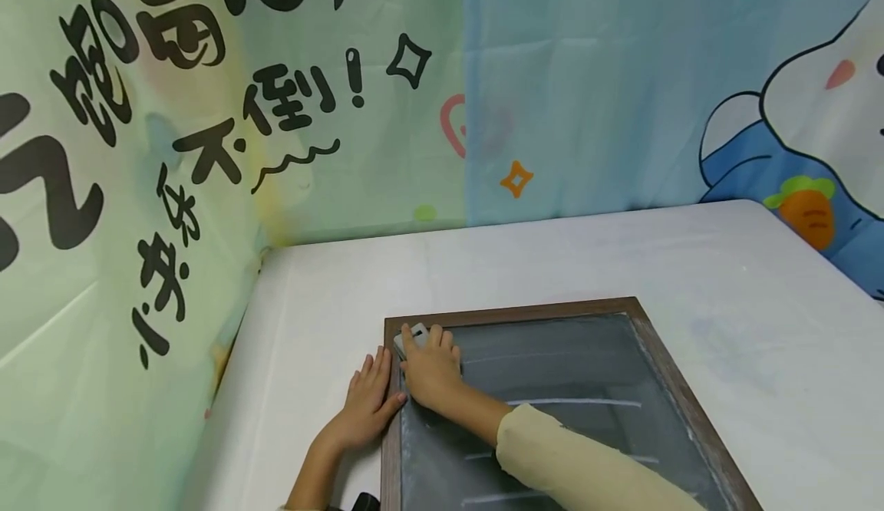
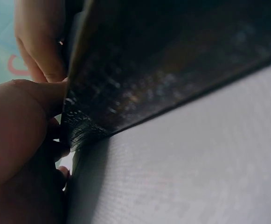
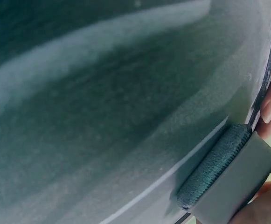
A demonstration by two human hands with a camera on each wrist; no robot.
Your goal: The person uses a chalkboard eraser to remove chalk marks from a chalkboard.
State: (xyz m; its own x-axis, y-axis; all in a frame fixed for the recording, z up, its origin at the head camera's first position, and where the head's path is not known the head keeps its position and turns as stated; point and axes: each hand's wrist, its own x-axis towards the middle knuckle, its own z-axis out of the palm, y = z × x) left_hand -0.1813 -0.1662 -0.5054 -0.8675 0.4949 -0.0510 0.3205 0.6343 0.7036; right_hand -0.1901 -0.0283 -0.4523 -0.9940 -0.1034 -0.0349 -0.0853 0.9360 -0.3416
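Note:
A dark chalkboard (image 1: 545, 369) with a brown wooden frame (image 1: 511, 314) lies on the white table. My right hand (image 1: 433, 369) grips a chalkboard eraser (image 1: 419, 333) at the board's far left corner. In the right wrist view the eraser (image 3: 235, 175) shows a grey back, and its dark fuzzy pad lies against the board beside a thin chalk line (image 3: 168, 175). With fingers stretched out, my left hand (image 1: 366, 407) rests along the left side of the frame, close to the right hand. The left wrist view shows my left hand (image 2: 14, 130) at the board's edge.
Several white chalk lines (image 1: 573, 401) run across the board. White tabletop (image 1: 725, 327) surrounds it. A printed curtain (image 1: 580, 112) with lettering and a cartoon figure hangs behind and to the left. A small black object (image 1: 366, 502) sits near my left wrist.

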